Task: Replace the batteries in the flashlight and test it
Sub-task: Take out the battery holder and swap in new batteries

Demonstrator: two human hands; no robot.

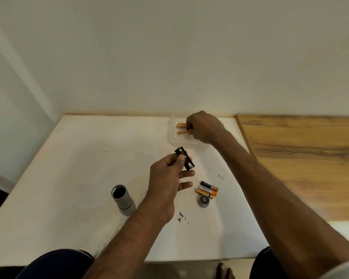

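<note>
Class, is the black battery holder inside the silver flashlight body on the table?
No, the left hand holds the black plastic battery holder apart from the silver cylindrical flashlight body, which stands open-ended.

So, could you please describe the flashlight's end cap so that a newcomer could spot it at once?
On the white table, look toward its right side, where three loose batteries lie together. Right beside them, on the near side, sits the end cap. It is a squat, dark, round disc with a metal rim, while its neighbours are long and orange-tipped.
</note>
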